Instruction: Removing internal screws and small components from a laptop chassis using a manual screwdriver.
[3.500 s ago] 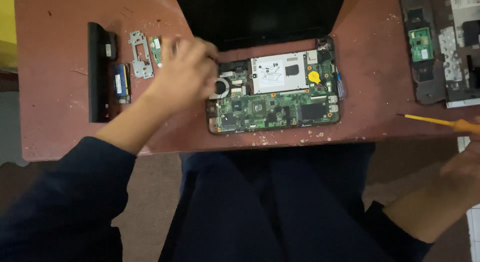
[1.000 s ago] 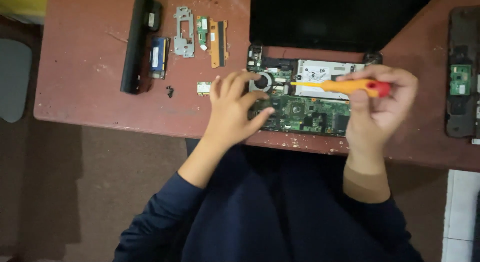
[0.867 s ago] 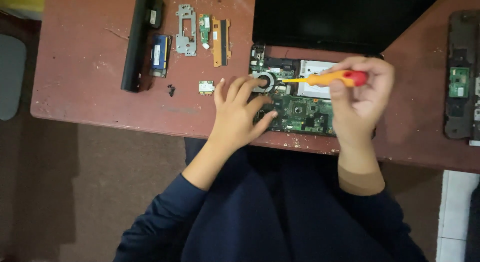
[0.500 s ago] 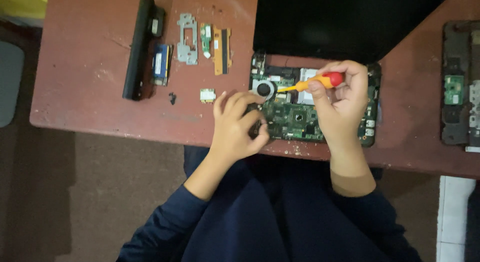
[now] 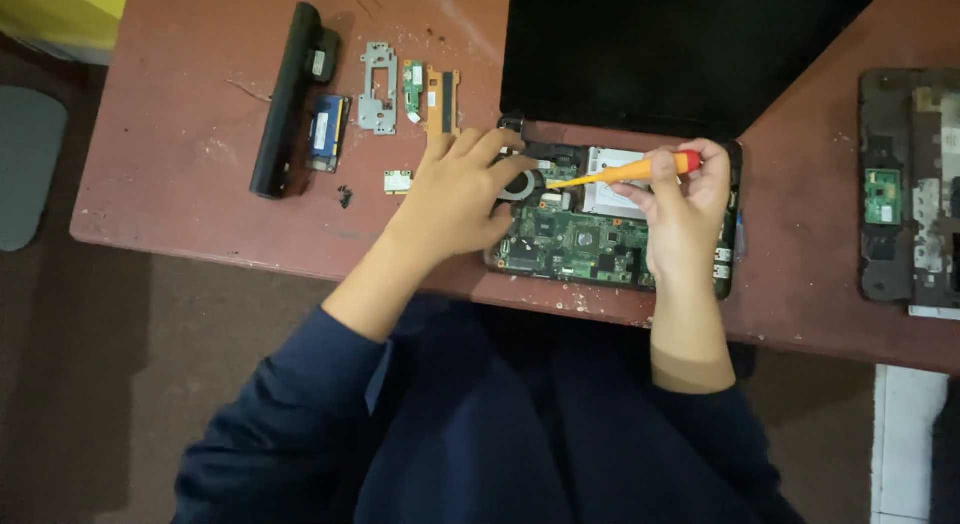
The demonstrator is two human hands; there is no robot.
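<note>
The opened laptop lies at the near edge of the reddish surface, its green circuit board bare and its dark screen tilted back behind it. The right hand is closed around the orange-handled screwdriver, whose tip slants down to a spot just right of the round fan at the laptop's upper left. The left hand rests spread over the laptop's left edge, fingers curled near the fan and holding nothing, pinning the base. To work this well, the tip should sit square in its seat, the shaft kept steady, and the left hand should press the base flat so nothing skids. Left of the laptop lie a long black battery, a blue memory stick, a metal bracket and small loose screws.
</note>
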